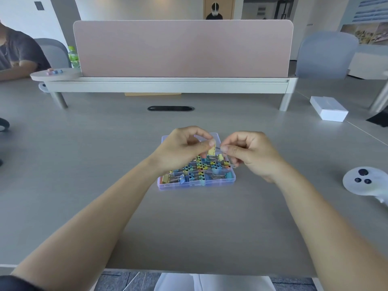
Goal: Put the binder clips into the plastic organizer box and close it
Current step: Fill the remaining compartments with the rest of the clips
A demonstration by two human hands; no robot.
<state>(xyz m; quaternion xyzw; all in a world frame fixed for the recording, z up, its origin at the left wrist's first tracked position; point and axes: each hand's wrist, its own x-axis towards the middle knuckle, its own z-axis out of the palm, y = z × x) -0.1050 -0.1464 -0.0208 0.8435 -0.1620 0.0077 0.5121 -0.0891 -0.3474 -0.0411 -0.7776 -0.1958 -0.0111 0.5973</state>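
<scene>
Binder clip, yellow (212,151): held in the air directly above the far half of the plastic organizer box (197,184), not yet placed in a compartment. The left hand (182,148) pinches the clip body between thumb and curled fingers. The right hand (249,153) pinches what appears to be a wire handle on the side of the clip. This two-handed grip probably serves to fold the handle flat so that the clip fits a cell.

The compartments below the hands already contain many coloured clips. The hands hide the far end of the box, so the lid position cannot be determined.

The box rests on the table (189,227). Beyond the box and to its right lies a white carton (328,109). Directly beyond the box stands a pink divider panel (182,48).
</scene>
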